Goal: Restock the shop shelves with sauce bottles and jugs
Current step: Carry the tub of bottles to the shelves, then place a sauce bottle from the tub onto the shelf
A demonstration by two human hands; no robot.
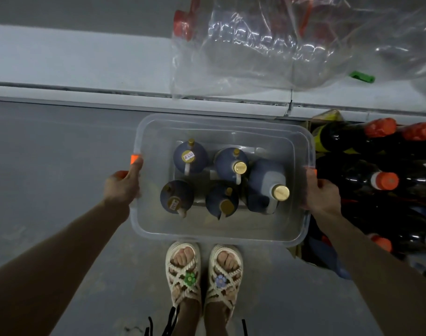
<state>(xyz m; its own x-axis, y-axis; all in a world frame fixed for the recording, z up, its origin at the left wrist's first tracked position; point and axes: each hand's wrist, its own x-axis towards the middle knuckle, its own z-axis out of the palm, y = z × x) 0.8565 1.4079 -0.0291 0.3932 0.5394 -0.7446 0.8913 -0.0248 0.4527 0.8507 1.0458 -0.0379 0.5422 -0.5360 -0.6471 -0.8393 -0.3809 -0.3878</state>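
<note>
**Hands.** Both arms reach forward and down, one on each short side of the tub.
- The left hand grips the left rim, thumb laid over the edge and pointing away from the body. The thumb tip is orange.
- The right hand grips the right rim the same way. Its fingers are curled under the lip and mostly out of sight.

**Tub, clear plastic, one.** Held level above the grey floor, just in front of the shelf edge and over the feet.

**Contents: five dark sauce containers, all upright.**
- Four small round jugs with side handles, set two by two:
  - far left, with a price sticker
  - far right
  - near left, with a sticker
  - near right
- One larger jug with a gold cap, against the right wall.

The sticker print is unreadable.

**Shelf.** One loose sheet of clear plastic wrap lies on it, covering red-capped bottles. Their number cannot be made out through the folds. One green tag is beside it.

**Right of the tub.** Dark bottles with orange caps lie stacked. Four caps are plain to see, and others are cut off by the frame edge.

**Below the tub.** Two woven sandals, each with a flower charm.
</note>
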